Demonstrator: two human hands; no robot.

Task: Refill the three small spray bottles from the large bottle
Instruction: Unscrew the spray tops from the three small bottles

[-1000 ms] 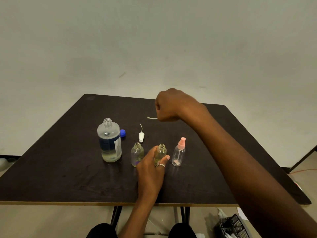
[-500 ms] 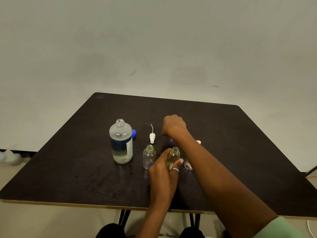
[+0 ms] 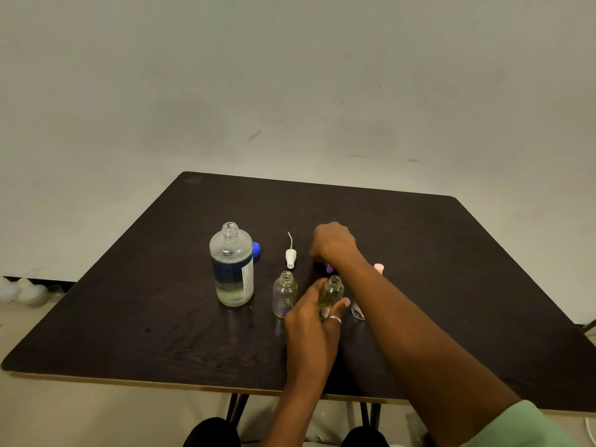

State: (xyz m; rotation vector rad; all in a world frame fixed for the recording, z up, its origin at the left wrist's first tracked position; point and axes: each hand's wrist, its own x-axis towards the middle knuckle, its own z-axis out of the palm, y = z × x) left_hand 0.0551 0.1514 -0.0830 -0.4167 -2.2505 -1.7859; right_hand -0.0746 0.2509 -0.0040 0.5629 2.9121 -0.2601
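The large clear bottle (image 3: 231, 266) stands uncapped, partly filled, with its blue cap (image 3: 256, 249) behind it. An uncapped small bottle (image 3: 285, 293) stands to its right. My left hand (image 3: 314, 321) grips the middle small bottle (image 3: 334, 291), also uncapped and upright on the table. My right hand (image 3: 332, 241) is curled, knuckles up, low over the table behind that bottle, with a purple spray head (image 3: 329, 268) showing under its fingers. The third small bottle's pink top (image 3: 379, 268) and base (image 3: 358, 312) peek out from behind my right forearm.
A white spray head with its dip tube (image 3: 291, 257) lies on the dark table (image 3: 129, 317) behind the left small bottle. The table's front edge is close to my body, and a pale wall stands behind the table.
My right hand came down from mid-air to the table behind the middle bottle, carrying the spray head. Its forearm now covers the pink-topped bottle. My left hand kept its hold.
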